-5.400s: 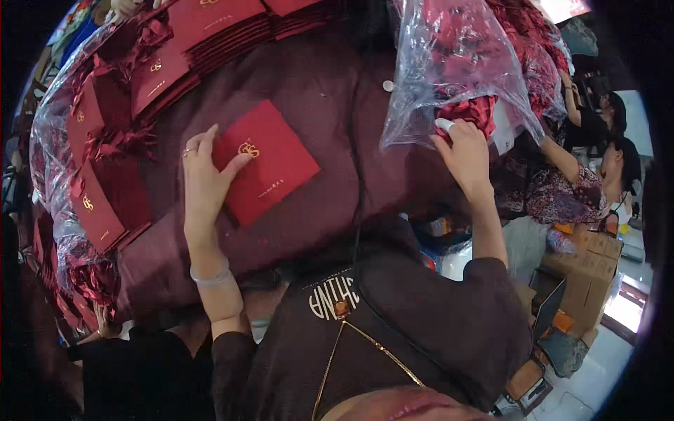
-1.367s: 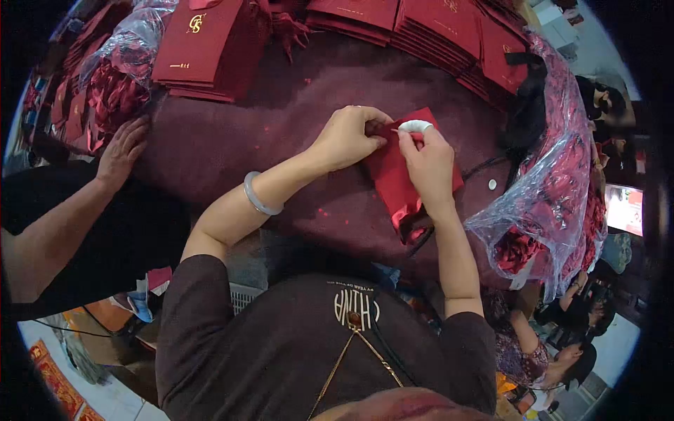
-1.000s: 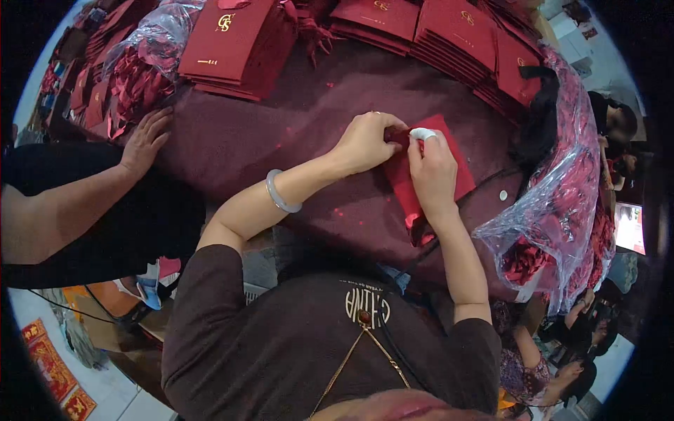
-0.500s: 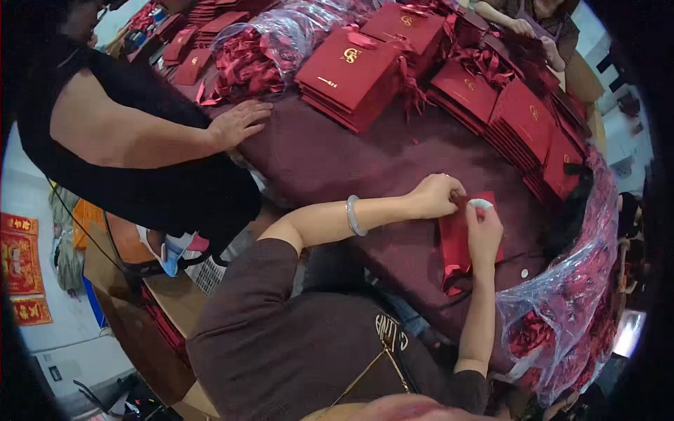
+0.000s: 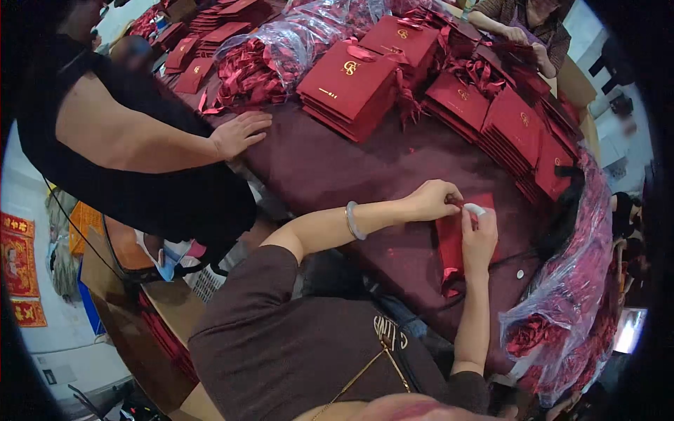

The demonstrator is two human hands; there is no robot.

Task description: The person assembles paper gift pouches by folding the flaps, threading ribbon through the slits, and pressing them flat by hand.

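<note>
A red paper gift bag [image 5: 449, 245] lies on the dark red tablecloth in front of me, partly covered by my hands. My left hand [image 5: 434, 201], with a pale bangle on its wrist, pinches at the bag's upper edge; whatever is between the fingertips is too small to make out. My right hand [image 5: 480, 237] is closed on the upper part of the same bag, its fingertips close to the left ones. A white wrap [image 5: 474, 209] shows around one of its fingers.
Stacks of red gift bags [image 5: 351, 88] with gold print stand at the far side and more [image 5: 516, 126] to the right. Plastic-wrapped bundles of red ribbon [image 5: 256, 70] lie at the back and right [image 5: 540, 333]. A co-worker's hand [image 5: 242, 133] rests on the table edge.
Both hands stay at the bag with small finger movements; the right hand's fingers have shifted slightly. The view has tilted a little. The co-worker's hand stays on the table.
</note>
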